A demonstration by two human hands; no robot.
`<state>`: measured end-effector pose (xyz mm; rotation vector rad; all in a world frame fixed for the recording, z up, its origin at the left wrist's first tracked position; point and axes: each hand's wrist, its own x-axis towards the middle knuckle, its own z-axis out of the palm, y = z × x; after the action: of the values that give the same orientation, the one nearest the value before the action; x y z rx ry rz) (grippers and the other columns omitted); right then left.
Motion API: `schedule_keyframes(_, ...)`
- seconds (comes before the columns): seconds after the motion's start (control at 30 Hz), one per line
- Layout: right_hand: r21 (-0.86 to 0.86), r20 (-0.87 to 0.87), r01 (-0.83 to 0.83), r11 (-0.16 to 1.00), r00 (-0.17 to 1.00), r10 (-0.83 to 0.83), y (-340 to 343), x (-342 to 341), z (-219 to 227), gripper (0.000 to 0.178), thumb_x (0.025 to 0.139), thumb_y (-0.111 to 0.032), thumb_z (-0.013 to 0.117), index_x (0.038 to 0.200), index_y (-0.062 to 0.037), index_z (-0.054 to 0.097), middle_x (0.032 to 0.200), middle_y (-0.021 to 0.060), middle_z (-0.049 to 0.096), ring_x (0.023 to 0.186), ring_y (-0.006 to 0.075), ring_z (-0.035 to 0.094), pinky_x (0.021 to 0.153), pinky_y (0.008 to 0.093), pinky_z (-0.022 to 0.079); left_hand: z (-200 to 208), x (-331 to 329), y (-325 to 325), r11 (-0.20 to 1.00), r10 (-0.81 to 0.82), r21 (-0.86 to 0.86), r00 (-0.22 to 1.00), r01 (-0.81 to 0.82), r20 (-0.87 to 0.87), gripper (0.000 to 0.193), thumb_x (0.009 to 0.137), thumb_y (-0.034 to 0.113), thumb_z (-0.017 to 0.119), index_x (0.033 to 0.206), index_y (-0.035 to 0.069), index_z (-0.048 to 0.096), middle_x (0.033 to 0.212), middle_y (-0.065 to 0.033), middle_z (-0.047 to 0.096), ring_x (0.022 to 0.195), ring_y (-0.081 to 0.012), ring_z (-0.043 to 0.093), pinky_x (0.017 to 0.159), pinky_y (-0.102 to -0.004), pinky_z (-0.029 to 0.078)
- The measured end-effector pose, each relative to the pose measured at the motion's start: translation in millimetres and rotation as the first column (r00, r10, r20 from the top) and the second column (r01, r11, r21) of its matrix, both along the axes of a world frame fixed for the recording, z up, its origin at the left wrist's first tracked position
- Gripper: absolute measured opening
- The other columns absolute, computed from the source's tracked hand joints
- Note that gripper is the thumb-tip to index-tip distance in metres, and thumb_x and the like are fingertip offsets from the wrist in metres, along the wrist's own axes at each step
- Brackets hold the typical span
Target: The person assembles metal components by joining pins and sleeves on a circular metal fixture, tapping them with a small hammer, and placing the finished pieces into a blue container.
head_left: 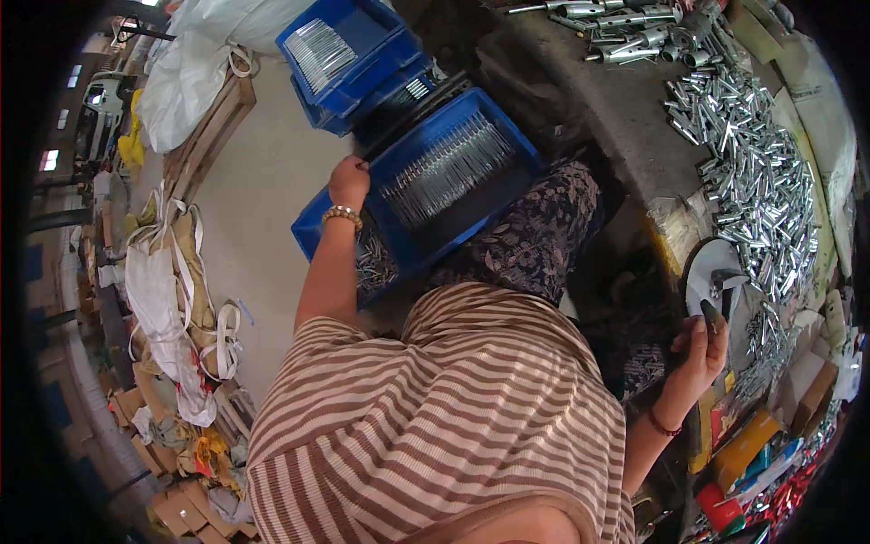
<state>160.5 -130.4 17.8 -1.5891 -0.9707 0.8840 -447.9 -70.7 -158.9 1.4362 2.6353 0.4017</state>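
Observation:
My left hand (349,184), with a beaded bracelet at its wrist, is closed by the left corner of a blue bin (515,136). What its fingers pinch, if anything, is too small to make out. Rows of thin metal rods (449,170) lie side by side in that bin, just above my lap. On the right, my right hand (700,355) holds a dark knob-like handle (711,315) between thumb and fingers. Close behind the handle is a round pale metal disc (702,272) with a bracket on it, at the workbench edge.
A heap of shiny metal sleeves (761,181) covers the bench's right side, with larger metal tubes (634,36) at the far end. Stacked blue bins (381,45) stand ahead. Another blue bin (310,222) holds small metal parts. White sacks (163,299) and cardboard lie left.

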Motion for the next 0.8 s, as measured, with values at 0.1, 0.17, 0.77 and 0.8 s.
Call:
schedule_keyframes(0.1, -0.039, 0.029, 0.056, 0.998, 0.998, -0.055, -2.4, 5.0, 6.0, 0.024, 0.101, -0.013, 0.066, 0.122, -0.0009, 0.067, 0.089, 0.0028, 0.071, 0.066, 0.0063, 0.057, 0.059, 0.0217, 0.044, 9.0, 3.5, 16.7, 0.980, 0.073, 0.164, 0.971, -0.113, 0.227, 0.025, 0.098, 0.028, 0.066, 0.104, 0.005, 0.073, 0.084, -0.0178, 0.074, 0.079, -0.0380, 0.072, 0.077, -0.0457, 0.055)
schedule_keyframes(0.17, -0.060, -0.021, 0.059, 0.996, 0.998, -0.061, 0.2, -2.4, 3.6, 0.023, 0.101, -0.012, 0.067, 0.121, -0.0012, 0.068, 0.089, 0.0025, 0.071, 0.066, 0.0062, 0.058, 0.058, 0.0216, 0.045, 5.4, 4.8, 8.8, 0.903, -0.042, 0.428, 0.987, -0.029, 0.156, 0.027, 0.099, 0.031, 0.067, 0.101, 0.005, 0.073, 0.081, -0.0163, 0.073, 0.072, -0.0319, 0.071, 0.072, -0.0444, 0.054)
schedule_keyframes(0.77, 0.007, -0.012, -0.119, 0.993, 0.993, 0.119, 0.5, -0.3, -5.6, 0.010, 0.099, -0.012, 0.067, 0.100, -0.0027, 0.069, 0.081, 0.0006, 0.068, 0.067, 0.0061, 0.063, 0.059, 0.0245, 0.051, 179.6, 450.0, 161.6, 0.261, -0.940, 0.570, 0.338, 0.779, -0.032, 0.042, 0.087, 0.028, 0.077, 0.122, 0.008, 0.064, 0.116, -0.0155, 0.061, 0.111, -0.0389, 0.058, 0.095, -0.0488, 0.049)
schedule_keyframes(0.8, -0.017, 0.011, -0.125, 0.992, 0.992, 0.125, 1.2, -1.5, -10.5, 0.009, 0.099, -0.011, 0.067, 0.102, -0.0023, 0.069, 0.081, 0.0004, 0.068, 0.066, 0.0063, 0.063, 0.058, 0.0245, 0.051, 174.3, 455.2, 168.6, 0.298, -0.930, 0.539, 0.368, 0.788, -0.023, 0.042, 0.086, 0.029, 0.078, 0.121, 0.009, 0.065, 0.115, -0.0143, 0.059, 0.111, -0.0379, 0.058, 0.095, -0.0479, 0.049)
